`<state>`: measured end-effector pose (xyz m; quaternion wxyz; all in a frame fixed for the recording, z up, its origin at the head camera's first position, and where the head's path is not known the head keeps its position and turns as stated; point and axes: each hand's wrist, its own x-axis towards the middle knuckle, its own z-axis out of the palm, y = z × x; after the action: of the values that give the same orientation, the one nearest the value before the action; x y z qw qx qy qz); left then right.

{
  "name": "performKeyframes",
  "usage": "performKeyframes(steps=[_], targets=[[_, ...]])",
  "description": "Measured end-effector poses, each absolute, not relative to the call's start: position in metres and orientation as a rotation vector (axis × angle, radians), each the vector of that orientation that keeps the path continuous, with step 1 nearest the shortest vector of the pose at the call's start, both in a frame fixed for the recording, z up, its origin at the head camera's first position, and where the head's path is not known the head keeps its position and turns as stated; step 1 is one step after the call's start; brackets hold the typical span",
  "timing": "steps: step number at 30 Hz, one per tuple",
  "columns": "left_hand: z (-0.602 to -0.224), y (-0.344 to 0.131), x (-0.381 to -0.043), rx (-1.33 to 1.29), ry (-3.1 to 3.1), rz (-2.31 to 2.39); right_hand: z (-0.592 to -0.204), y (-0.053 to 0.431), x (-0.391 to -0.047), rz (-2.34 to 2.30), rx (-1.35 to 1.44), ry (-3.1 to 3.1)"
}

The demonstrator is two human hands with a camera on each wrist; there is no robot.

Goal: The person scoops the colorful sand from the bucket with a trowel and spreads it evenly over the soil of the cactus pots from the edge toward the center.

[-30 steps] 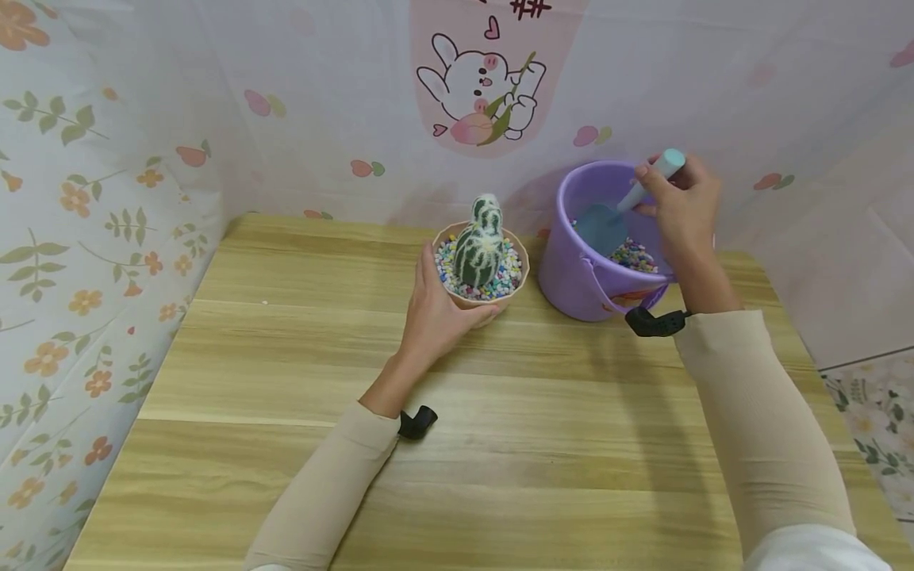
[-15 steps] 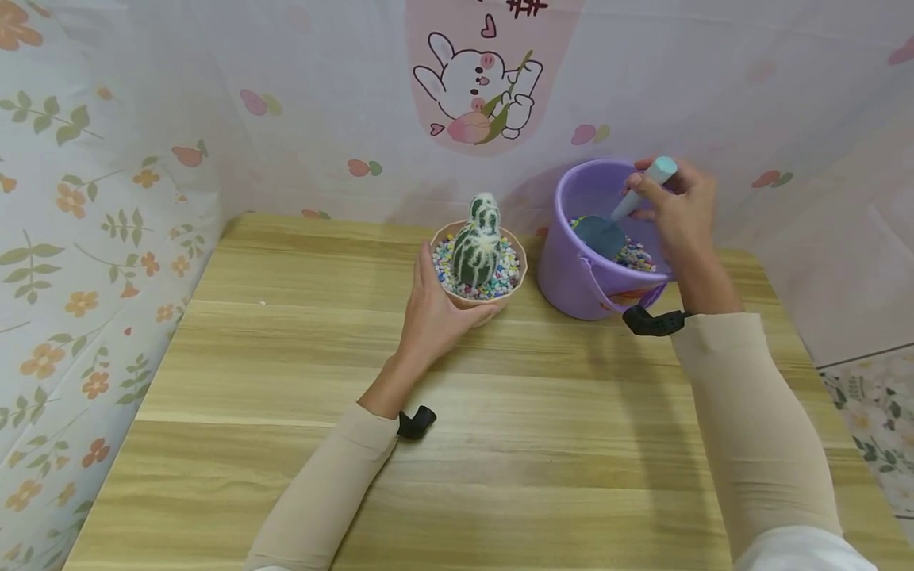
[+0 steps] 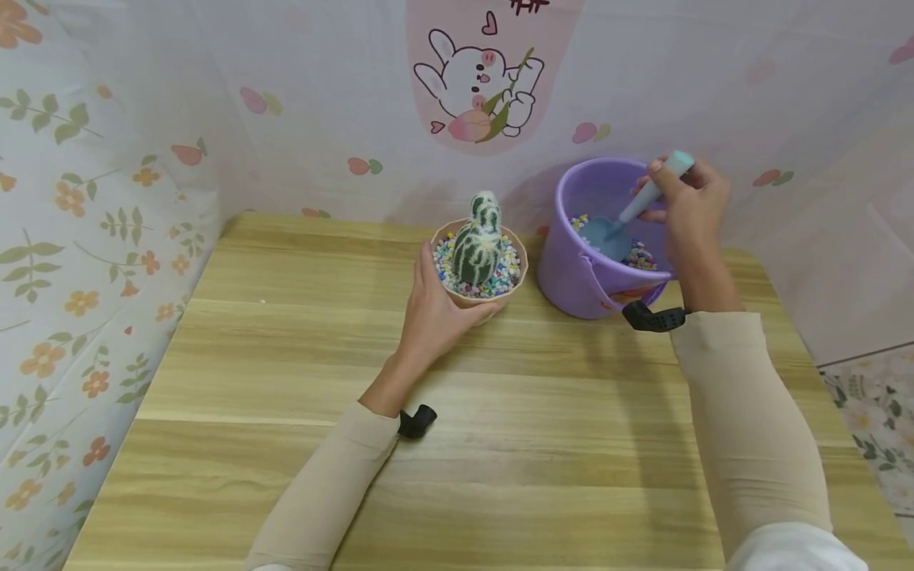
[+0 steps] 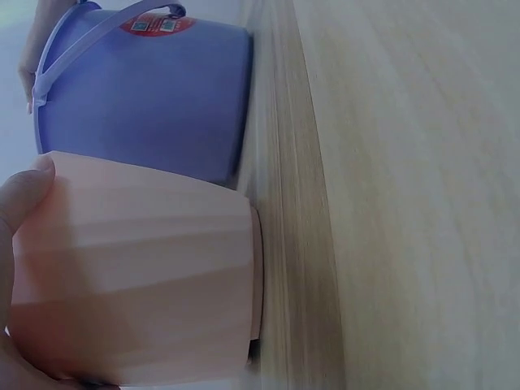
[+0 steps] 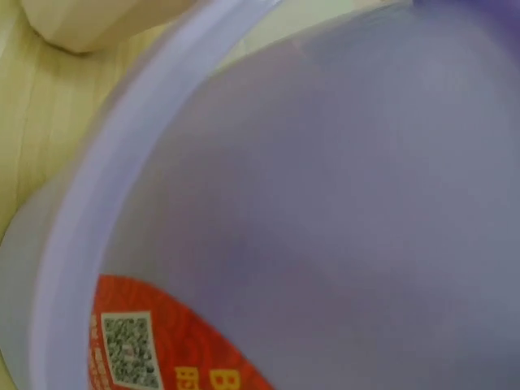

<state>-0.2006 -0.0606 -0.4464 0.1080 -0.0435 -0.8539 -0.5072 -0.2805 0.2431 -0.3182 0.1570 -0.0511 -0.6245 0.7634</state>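
My left hand [image 3: 435, 305] grips the side of a peach flowerpot [image 4: 138, 268], thumb along the near side and fingers round the left. In the pot a green cactus with white fuzz [image 3: 477, 258] stands amid multicoloured pebbles [image 3: 510, 274]. To the right, my right hand [image 3: 696, 210] holds the pale blue handle of a toy shovel [image 3: 646, 198]. The shovel's blade is down inside a purple bucket [image 3: 571, 274], among coloured pebbles [image 3: 640, 258]. The right wrist view shows only the bucket's outer wall, its handle [image 5: 106, 195] and a red label [image 5: 171, 341]; the hand is out of that view.
Both containers stand near the back edge of a wooden table [image 3: 457, 444], close to a printed cloth [image 3: 321, 95] hanging behind. The bucket's handle hangs down at its front. Another floral cloth [image 3: 78, 333] hangs on the left.
The shovel's blade shifts within the bucket, and its handle with my right hand has moved slightly right over the last half second. The left hand and flowerpot stay in place.
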Motion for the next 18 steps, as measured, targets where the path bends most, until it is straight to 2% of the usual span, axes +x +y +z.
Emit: performKeyframes(steps=[18], targets=[[-0.447, -0.061, -0.201, -0.145, -2.513, -1.493, -0.316, 0.254, -0.283, 2.322, -0.441, -1.602]])
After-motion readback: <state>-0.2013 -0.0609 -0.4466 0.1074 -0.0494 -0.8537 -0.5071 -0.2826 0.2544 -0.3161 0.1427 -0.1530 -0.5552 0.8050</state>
